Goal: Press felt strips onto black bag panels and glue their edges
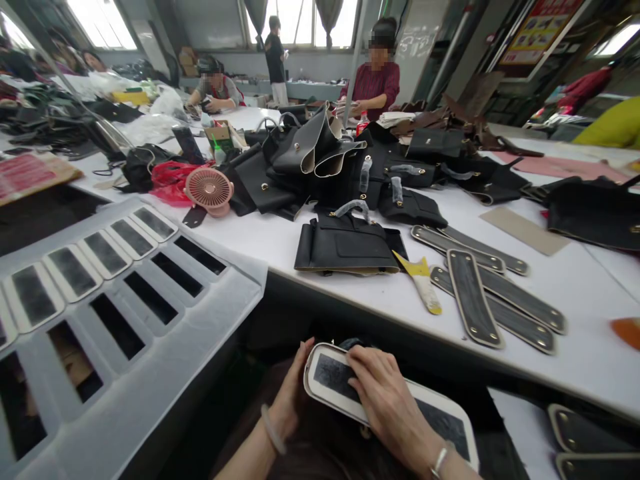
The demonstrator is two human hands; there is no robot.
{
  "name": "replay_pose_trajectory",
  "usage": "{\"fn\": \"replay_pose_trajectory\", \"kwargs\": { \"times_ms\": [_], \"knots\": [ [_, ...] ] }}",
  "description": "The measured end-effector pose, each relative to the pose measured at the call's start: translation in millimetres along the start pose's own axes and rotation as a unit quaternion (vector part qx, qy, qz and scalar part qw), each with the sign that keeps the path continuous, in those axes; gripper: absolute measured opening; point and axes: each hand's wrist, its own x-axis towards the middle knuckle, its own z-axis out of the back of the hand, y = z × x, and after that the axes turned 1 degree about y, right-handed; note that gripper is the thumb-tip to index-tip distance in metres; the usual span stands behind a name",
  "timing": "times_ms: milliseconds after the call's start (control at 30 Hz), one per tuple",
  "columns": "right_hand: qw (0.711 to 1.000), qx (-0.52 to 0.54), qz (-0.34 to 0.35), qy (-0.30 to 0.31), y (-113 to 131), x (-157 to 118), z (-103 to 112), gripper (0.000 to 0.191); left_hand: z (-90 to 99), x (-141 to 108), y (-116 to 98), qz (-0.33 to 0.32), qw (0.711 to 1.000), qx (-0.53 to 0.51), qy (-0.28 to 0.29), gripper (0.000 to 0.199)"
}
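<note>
In my lap lies a long panel (340, 377) with rounded ends, a white border and a dark middle. It seems to be the bottom panel of a dark bag, most of which is hidden beneath it. My left hand (294, 393) is closed around the panel's left end, thumb side up at its rim. Across its middle rests my right hand (387, 397), fingers bent and pressed on the dark strip near the far edge. A small metal fitting (366, 432) peeks out below the panel's near edge.
A white frame (210, 313) holding similar panels (103, 253) stands at left. On the white table (280, 293) are a pink fan (210, 190), black bags (350, 243), a yellow-tipped tool (423, 280) and studded straps (475, 300). Other people work beyond.
</note>
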Motion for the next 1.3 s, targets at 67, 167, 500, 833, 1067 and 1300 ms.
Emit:
{"fn": "replay_pose_trajectory", "kwargs": {
  "times_ms": [67, 167, 500, 833, 1067, 1300],
  "knots": [
    [1.000, -0.013, 0.006, -0.009, 1.4, -1.9, 4.0, 0.026, -4.2, -0.9, -0.3, -0.010, 0.999, -0.031, 0.002, 0.055],
    [0.999, -0.048, 0.007, 0.025, -0.6, -7.2, 10.7, 0.029, -4.8, -4.9, -0.6, -0.011, 0.999, -0.051, 0.013, 0.052],
    [0.982, -0.075, 0.000, 0.176, -10.6, -11.6, 9.0, 0.049, -1.9, -17.1, -4.3, -0.008, 0.998, -0.059, 0.020, 0.064],
    [0.948, 0.066, -0.036, 0.308, -4.4, 5.6, 16.3, 0.064, 8.9, -19.0, 1.2, 0.003, 0.994, -0.100, 0.031, 0.057],
    [0.946, 0.106, -0.017, 0.307, -0.5, 11.6, 17.4, 0.065, 10.6, -20.7, -4.3, 0.046, 0.995, -0.085, 0.022, 0.056],
    [0.947, 0.128, -0.015, 0.293, 0.3, 11.2, 21.3, 0.070, -2.7, -21.2, -13.3, 0.079, 0.992, -0.089, 0.048, 0.051]
  ]
}}
